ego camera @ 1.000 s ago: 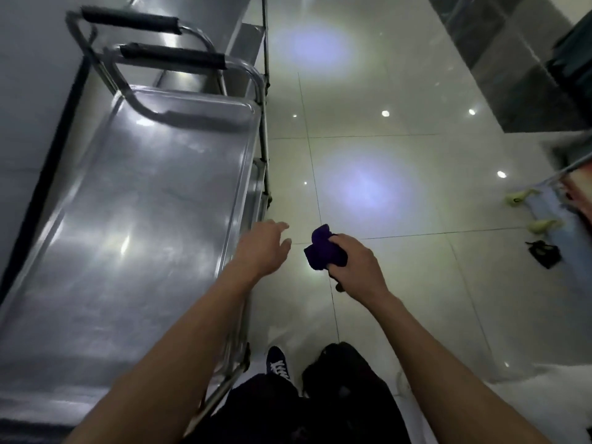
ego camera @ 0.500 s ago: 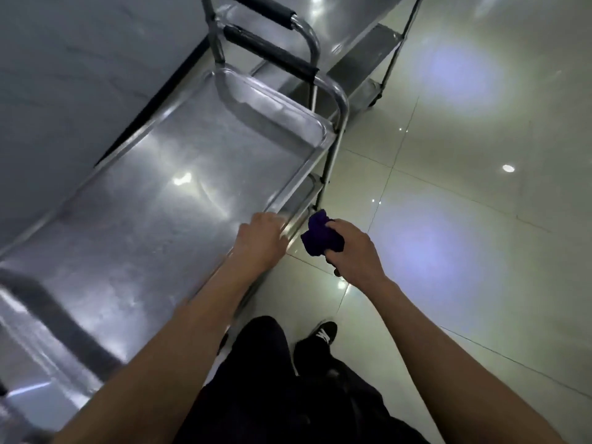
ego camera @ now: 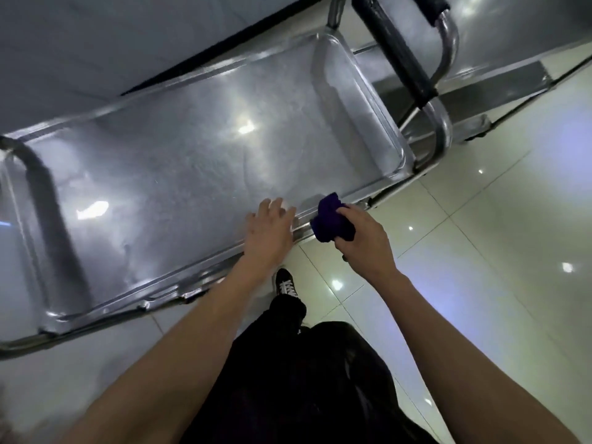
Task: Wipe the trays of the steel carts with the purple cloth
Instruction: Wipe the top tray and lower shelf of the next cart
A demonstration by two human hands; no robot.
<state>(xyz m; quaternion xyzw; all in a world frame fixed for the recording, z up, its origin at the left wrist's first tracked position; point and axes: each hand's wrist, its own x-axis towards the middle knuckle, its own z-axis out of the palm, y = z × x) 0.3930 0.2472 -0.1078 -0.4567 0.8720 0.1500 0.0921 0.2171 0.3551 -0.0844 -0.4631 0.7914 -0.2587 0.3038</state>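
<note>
Clutching the bunched purple cloth (ego camera: 331, 217) in a closed grip, the right hand (ego camera: 362, 238) holds it at the near rim of the steel cart's top tray (ego camera: 179, 161), knuckles up and forearm reaching forward from the lower right, though whether the cloth touches the rim cannot be told. The left hand (ego camera: 269, 232) lies palm down just beside it with fingers (ego camera: 272, 208) loosely spread and holding nothing, resting over the same rim onto the tray's surface. A black-padded push handle (ego camera: 394, 49) stands at the tray's far right end above the glossy tiled floor (ego camera: 480, 251).
</note>
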